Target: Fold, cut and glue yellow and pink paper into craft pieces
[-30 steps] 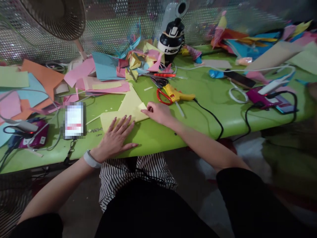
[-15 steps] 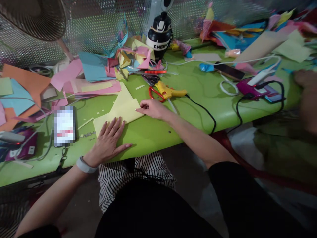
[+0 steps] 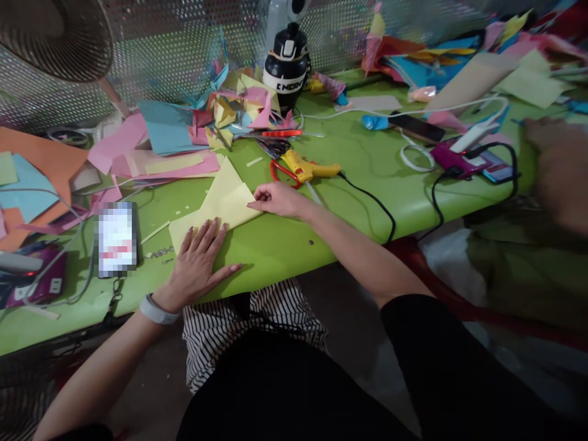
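Note:
A folded sheet of yellow paper lies on the green table in front of me, one pointed corner facing away. Flat across its lower left part rests my left hand, fingers stretched and thumb out to the side. At the paper's right corner, my right hand has thumb and fingers closed in a pinch on the edge. Just beyond the right hand are red-handled scissors and a yellow glue gun with a black cord.
A phone lies left of my left hand. Coloured paper scraps and a black bottle stand along the back. A purple power strip with cables sits at right, near another person's hand. A fan is at upper left.
The view has shifted slightly, so the table's things appear a little further left. Both hands keep their places on the yellow paper.

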### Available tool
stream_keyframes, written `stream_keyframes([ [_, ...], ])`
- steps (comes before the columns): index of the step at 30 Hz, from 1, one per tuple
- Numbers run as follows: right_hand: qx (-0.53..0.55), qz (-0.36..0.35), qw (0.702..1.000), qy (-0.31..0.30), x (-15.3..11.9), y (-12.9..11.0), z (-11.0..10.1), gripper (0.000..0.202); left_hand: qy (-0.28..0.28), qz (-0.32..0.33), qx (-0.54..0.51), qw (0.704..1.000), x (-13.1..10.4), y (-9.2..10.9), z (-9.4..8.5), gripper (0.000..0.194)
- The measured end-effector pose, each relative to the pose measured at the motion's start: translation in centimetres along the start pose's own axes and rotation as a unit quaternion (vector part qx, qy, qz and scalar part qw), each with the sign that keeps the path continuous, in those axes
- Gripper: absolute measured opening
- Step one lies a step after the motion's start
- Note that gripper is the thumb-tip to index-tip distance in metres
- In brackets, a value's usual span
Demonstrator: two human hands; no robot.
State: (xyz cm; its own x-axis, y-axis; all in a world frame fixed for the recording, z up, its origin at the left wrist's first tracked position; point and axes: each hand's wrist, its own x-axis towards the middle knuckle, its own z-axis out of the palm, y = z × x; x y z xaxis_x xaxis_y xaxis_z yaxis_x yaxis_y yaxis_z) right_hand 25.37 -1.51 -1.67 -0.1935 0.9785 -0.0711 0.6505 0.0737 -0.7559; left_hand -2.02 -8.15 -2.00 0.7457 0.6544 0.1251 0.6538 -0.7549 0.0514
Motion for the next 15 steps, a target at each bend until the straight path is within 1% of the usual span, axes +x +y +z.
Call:
stream_keyframes([
  [2, 0.050, -0.020, 0.998, -0.019, 0.1, 0.5, -0.2, 0.027, 0.001, -0.003, -0.004, 1.000, 0.0, -0.1, 0.1, 0.084],
  [5, 0.068, -0.034, 0.997, -0.003, 0.1, 0.7, -0.1, 0.029, 0.001, -0.004, -0.008, 1.000, 0.0, -0.3, 0.2, 0.085],
  [7, 0.048, -0.035, 0.998, 0.020, 0.0, 0.4, 0.1, 0.028, 0.002, -0.005, -0.011, 1.000, 0.0, -0.3, 0.3, 0.085],
  [9, 0.006, -0.029, 0.999, 0.037, -0.1, 0.0, 0.3, 0.022, 0.005, -0.009, -0.015, 1.000, 0.1, -0.3, 0.3, 0.085],
  [12, -0.053, -0.011, 0.997, 0.046, -0.4, -0.6, 0.4, 0.015, 0.009, -0.012, -0.016, 1.000, 0.1, -0.2, 0.2, 0.085],
  [15, -0.092, 0.009, 0.994, 0.052, -0.6, -1.0, 0.5, 0.015, 0.013, -0.014, -0.012, 1.000, 0.2, -0.1, 0.1, 0.085],
])
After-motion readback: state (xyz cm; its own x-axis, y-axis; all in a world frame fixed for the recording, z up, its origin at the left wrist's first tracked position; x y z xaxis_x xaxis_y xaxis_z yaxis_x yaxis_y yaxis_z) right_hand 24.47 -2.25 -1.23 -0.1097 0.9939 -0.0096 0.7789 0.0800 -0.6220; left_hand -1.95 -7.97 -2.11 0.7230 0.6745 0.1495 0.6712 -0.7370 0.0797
